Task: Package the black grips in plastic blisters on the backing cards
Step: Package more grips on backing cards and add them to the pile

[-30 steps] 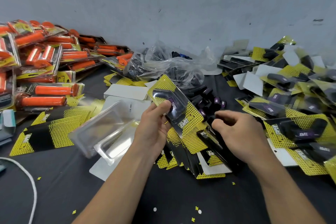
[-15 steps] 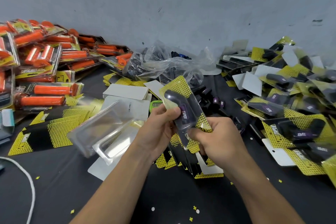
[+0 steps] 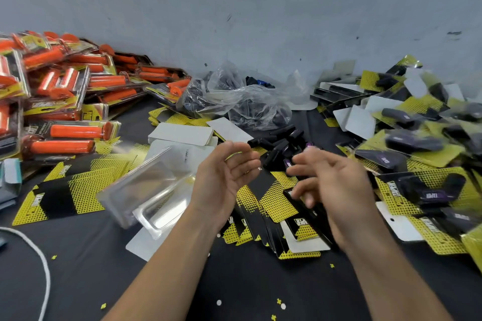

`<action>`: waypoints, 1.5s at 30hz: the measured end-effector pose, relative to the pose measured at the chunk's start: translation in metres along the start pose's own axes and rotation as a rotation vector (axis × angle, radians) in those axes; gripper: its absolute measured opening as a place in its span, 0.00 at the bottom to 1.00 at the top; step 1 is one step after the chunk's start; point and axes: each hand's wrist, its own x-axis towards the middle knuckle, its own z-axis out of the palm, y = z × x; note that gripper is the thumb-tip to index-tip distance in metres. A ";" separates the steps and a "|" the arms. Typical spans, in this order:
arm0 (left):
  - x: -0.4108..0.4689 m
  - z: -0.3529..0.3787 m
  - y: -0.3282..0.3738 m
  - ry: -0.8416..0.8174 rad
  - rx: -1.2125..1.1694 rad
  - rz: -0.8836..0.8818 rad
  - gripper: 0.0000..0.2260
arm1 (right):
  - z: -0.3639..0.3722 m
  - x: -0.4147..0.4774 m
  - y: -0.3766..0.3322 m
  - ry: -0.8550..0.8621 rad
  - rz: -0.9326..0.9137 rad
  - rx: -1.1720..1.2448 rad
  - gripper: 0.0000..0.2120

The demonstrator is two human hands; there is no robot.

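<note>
Two hands hang over the worktop (image 3: 234, 281): left grip (image 3: 224, 180) spread, palm up, empty; right grip (image 3: 336, 190) blurred, fingers loosely spread, empty. Roughly ten loose black tubes (image 3: 279, 143) lie just beyond, two clear blisters (image 3: 146, 190) left, fanned cards (image 3: 271, 206) beneath.

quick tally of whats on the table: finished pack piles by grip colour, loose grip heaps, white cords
Orange-grip pack pile: 1
Black-grip pack pile: 1
Loose black grip heap: 1
White cord: 1
Total: 4
</note>
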 end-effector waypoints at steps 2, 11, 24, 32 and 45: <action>0.001 0.001 0.002 0.125 0.148 0.115 0.08 | 0.011 -0.006 0.009 -0.068 -0.135 -0.304 0.08; 0.001 -0.021 0.039 0.676 0.888 0.522 0.07 | 0.037 -0.013 0.054 -0.320 -0.179 -1.037 0.26; 0.000 -0.071 0.041 0.431 1.888 0.167 0.19 | 0.036 -0.015 0.044 -0.230 -0.219 -1.025 0.13; 0.000 -0.070 0.037 0.573 1.721 0.330 0.09 | 0.035 -0.016 0.044 -0.198 -0.230 -0.984 0.10; -0.013 -0.050 0.039 0.522 1.425 0.650 0.03 | 0.038 -0.019 0.045 -0.143 -0.263 -0.832 0.22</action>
